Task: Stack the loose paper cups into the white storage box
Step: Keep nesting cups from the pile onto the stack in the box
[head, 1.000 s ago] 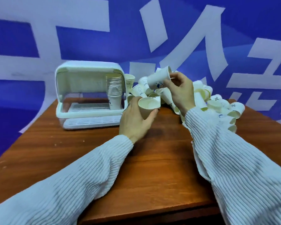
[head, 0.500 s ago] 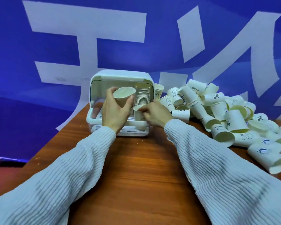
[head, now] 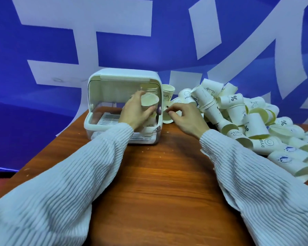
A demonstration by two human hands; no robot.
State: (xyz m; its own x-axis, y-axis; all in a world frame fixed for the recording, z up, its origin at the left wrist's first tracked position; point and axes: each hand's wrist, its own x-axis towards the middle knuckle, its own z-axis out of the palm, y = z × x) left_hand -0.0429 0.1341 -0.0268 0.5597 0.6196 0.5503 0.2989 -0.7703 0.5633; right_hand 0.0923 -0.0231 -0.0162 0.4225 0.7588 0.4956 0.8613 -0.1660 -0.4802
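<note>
Wooden table [head: 167, 183] carries white storage box [head: 96, 125], heaped paper cups [head: 256, 125], perhaps crumbs.

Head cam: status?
Left hand grips a paper cup at the white storage box opening. Right hand empty beside it. Loose cup pile remains.

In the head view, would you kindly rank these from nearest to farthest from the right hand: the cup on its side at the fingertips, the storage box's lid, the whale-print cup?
From the right hand:
1. Cup on its side, at the fingertips.
2. Storage box's lid, up left.
3. Whale-print cup, far right.
</note>
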